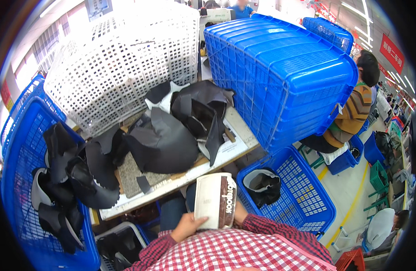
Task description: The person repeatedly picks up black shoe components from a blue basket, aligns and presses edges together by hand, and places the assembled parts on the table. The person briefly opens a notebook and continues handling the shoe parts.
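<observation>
A small notebook [209, 202] with a cream cover and a dark brown band is held upright before my body, by the table's front edge. My left hand [189, 226] grips its lower left side, the thumb lying on the cover and the other fingers mostly hidden. At the right edge, my right hand [239, 213] holds it from behind, with most of the fingers out of sight. Beyond the notebook, black cut pieces [165, 142], which look like shoe uppers, lie heaped on the worktable [237, 149].
A large white basket [126, 67] and a blue basket [280, 81] tipped on its side stand at the back. At left, a blue basket [18, 217] holds several black uppers. Another blue basket [307, 198] is at my right. A person in a striped top [352, 113] sits beyond.
</observation>
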Action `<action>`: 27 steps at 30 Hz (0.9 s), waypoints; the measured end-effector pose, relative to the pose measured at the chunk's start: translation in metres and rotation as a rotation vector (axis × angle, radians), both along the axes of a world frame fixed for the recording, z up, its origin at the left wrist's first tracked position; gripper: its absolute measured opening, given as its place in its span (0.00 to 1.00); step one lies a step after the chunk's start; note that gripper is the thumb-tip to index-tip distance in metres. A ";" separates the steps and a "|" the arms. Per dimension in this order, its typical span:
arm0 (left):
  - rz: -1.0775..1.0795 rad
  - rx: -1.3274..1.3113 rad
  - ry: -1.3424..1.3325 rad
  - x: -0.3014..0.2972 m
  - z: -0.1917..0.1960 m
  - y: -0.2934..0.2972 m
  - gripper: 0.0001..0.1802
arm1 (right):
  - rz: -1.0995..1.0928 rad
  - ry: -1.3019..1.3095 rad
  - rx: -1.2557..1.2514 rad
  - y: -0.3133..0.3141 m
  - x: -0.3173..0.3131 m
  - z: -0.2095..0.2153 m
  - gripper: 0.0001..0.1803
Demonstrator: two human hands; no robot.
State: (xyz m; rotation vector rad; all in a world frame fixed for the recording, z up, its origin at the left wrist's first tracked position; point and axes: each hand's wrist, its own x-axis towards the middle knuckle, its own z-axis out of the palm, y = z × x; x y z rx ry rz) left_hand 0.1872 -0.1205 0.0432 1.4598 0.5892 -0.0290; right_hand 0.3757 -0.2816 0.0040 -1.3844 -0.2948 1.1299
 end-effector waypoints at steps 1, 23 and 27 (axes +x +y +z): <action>-0.001 0.122 -0.040 -0.007 0.011 0.006 0.19 | -0.015 -0.060 0.079 0.004 -0.004 0.005 0.23; 1.240 -0.494 -0.034 -0.304 -0.088 -0.026 0.26 | 1.073 0.334 1.246 0.092 -0.164 0.263 0.20; 1.193 -0.473 -0.053 -0.282 -0.098 0.002 0.28 | 0.894 0.373 1.383 0.096 -0.185 0.255 0.19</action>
